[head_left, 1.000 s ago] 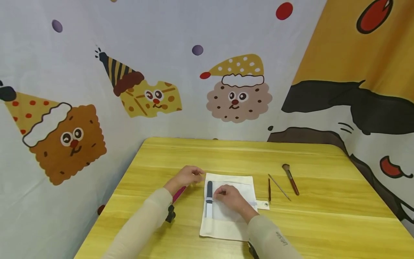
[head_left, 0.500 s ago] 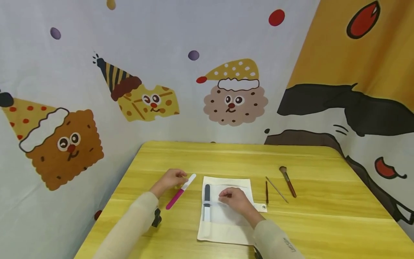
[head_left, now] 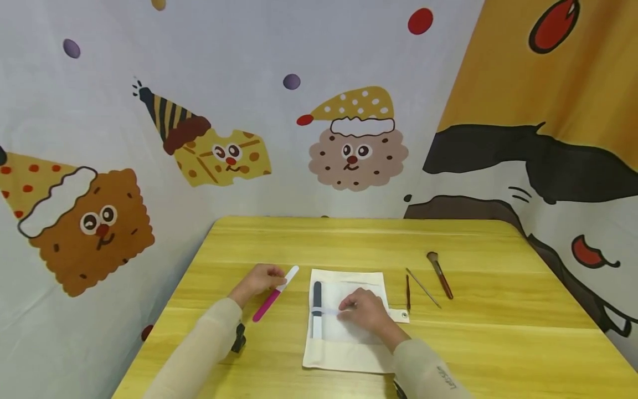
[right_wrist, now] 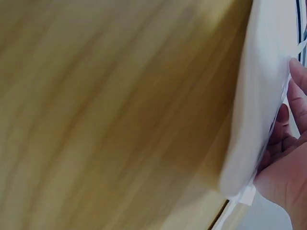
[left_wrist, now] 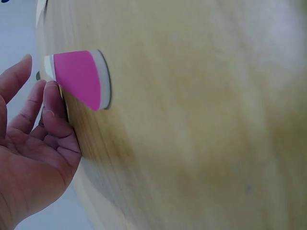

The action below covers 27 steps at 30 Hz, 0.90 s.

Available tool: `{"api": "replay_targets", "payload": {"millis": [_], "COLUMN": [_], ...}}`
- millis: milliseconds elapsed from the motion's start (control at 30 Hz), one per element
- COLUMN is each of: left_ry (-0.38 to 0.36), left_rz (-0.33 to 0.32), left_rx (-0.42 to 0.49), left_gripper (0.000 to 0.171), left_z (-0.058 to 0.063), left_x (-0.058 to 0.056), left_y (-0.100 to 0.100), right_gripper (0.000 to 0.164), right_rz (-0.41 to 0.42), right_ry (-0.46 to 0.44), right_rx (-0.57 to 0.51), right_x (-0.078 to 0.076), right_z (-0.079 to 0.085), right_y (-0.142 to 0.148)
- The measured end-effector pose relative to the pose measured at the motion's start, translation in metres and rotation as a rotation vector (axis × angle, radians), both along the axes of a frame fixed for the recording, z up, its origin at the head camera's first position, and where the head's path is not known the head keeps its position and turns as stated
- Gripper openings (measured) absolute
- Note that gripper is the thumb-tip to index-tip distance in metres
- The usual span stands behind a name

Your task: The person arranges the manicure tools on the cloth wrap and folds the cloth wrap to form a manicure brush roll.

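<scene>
My left hand (head_left: 261, 279) is at the white end of a pink-and-white nail file (head_left: 269, 302), which lies slanted on the table. In the left wrist view the thumb stands apart, and the other fingertips are right at the file's (left_wrist: 76, 74) edge. Over an open cream fabric roll-up pouch (head_left: 339, 357), my right hand (head_left: 366, 310) pinches the thin white elastic band (head_left: 329, 312). A dark-and-white nail file (head_left: 317, 299) sits under that band along the pouch's left side. The right wrist view catches the pouch (right_wrist: 252, 105) edge-on beside the fingers.
To the right of the pouch lie a short dark brown tool (head_left: 408, 293), a thin metal stick (head_left: 423, 288) and a makeup brush (head_left: 440, 275). The pouch's snap tab (head_left: 399, 315) sticks out toward them. A cartoon-printed cloth (head_left: 239, 44) hangs behind the wooden table (head_left: 224, 244).
My left hand has moved left, away from the pouch, to the pink file's white end. The right hand has shifted slightly right along the band, away from the dark file.
</scene>
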<state>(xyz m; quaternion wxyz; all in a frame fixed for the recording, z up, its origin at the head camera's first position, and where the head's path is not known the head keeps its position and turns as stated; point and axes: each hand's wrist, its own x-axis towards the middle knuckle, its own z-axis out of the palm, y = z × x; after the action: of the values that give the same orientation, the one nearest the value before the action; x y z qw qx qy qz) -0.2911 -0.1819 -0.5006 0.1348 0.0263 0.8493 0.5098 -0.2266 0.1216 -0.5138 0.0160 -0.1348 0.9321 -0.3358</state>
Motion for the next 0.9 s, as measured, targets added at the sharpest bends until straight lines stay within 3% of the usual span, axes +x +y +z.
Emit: {"api": "replay_targets", "payload": {"millis": [200,600,900], "left_ry": [-0.026,0.020,0.050], "left_rz": [0.042,0.083,0.124], "left_rx": [-0.014,-0.032,-0.047], "left_gripper": [0.017,0.013,0.016], "left_z": [-0.003,-0.008,-0.012], "left_x": [0.001,0.003,0.008], "left_y": [0.001,0.006,0.013], "right_gripper": [0.010,0.008,0.008], "right_rz": [0.000,0.042,0.018], "right_ry": [-0.010,-0.033,-0.075], "right_rx": [0.038,0.042,-0.044], "right_x": [0.000,-0.001,-0.002], "right_z": [0.001,0.005,-0.001], "right_y": [-0.005,-0.007,-0.007]}}
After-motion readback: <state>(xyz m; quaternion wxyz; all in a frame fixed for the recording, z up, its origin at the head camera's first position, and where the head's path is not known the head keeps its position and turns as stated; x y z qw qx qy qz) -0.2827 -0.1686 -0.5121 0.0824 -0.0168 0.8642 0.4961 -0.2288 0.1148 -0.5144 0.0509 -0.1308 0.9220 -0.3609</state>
